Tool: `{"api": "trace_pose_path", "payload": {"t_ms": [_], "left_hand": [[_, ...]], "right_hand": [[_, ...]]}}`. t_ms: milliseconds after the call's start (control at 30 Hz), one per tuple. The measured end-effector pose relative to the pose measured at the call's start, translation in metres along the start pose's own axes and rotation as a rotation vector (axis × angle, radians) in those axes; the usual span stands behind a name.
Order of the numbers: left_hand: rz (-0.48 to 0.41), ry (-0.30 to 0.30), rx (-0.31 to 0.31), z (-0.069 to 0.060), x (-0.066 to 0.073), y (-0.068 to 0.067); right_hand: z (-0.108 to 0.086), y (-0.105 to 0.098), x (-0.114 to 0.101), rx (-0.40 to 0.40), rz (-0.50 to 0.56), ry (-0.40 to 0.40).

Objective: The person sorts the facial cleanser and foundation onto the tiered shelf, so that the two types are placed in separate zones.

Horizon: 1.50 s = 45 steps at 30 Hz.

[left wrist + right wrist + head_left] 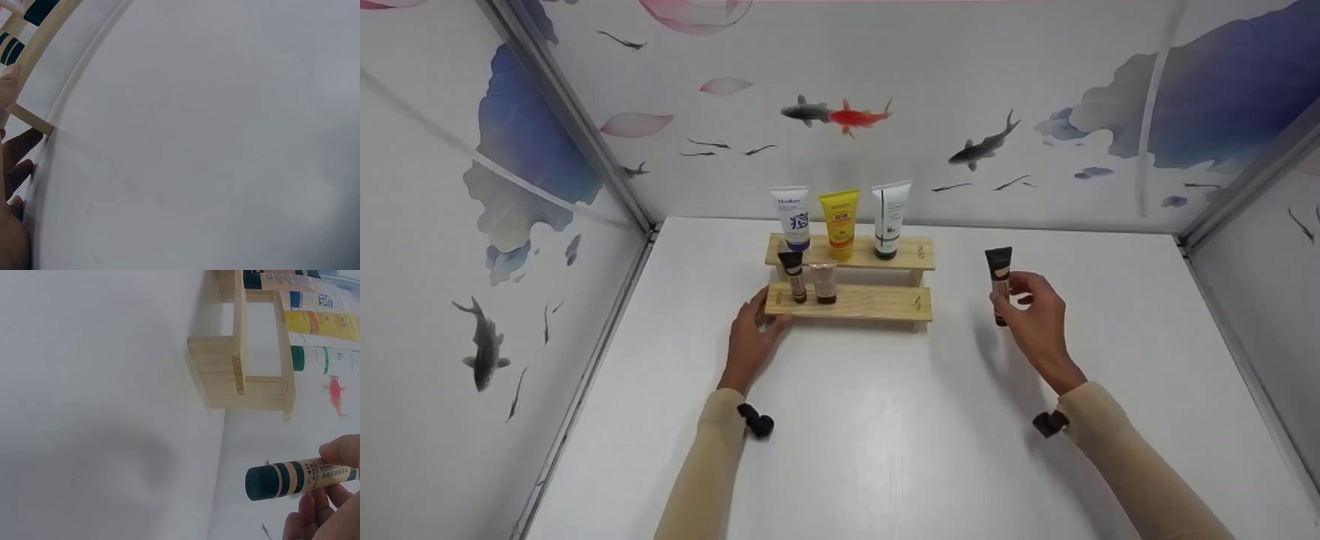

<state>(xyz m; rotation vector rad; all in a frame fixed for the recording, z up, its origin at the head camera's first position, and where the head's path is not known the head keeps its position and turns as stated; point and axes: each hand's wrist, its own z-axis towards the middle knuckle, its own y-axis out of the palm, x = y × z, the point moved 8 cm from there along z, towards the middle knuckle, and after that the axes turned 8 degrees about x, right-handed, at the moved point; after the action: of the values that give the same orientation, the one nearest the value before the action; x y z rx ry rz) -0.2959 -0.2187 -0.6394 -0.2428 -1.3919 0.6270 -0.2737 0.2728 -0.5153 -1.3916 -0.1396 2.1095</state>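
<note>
My right hand [1037, 319] pinches a small black-and-tan cosmetic tube [999, 279] upright, to the right of a two-step wooden rack [877, 301]. In the right wrist view the tube's dark cap [262, 483] points away from the fingers. My left hand [751, 339] grips the left end of the rack's lower step, thumb at the front edge; its fingers [21, 145] show beneath the board in the left wrist view. A similar black tube [793, 276] and a pinkish tube [825, 283] stand on the lower step, at its left.
On the upper step stand a white-and-blue tube [791, 217], a yellow tube [840, 223] and a white tube [891, 220] with a dark cap. The white table [855, 435] is enclosed by printed panels, with a back wall [720, 180] behind the rack.
</note>
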Motion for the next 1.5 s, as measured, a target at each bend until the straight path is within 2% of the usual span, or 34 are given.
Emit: {"api": "trace_pose_path", "payload": {"t_ms": [433, 700, 933, 1167, 1500], "left_hand": [[-0.028, 0.01, 0.002, 0.001, -0.004, 0.0], [-0.015, 0.008, 0.003, 0.0, 0.001, -0.001], [-0.007, 0.033, 0.017, 0.001, 0.002, -0.002], [-0.018, 0.012, 0.009, -0.001, 0.001, -0.002], [-0.044, -0.001, 0.002, -0.002, -0.001, -0.002]], "right_hand": [[0.003, 0.011, -0.015, -0.019, 0.009, -0.039], [0.004, 0.023, -0.021, -0.039, 0.024, -0.048], [0.003, 0.033, -0.024, -0.064, 0.026, -0.044], [0.001, 0.044, -0.025, -0.088, 0.015, -0.03], [-0.002, 0.058, -0.031, -0.104, 0.05, -0.04]]}}
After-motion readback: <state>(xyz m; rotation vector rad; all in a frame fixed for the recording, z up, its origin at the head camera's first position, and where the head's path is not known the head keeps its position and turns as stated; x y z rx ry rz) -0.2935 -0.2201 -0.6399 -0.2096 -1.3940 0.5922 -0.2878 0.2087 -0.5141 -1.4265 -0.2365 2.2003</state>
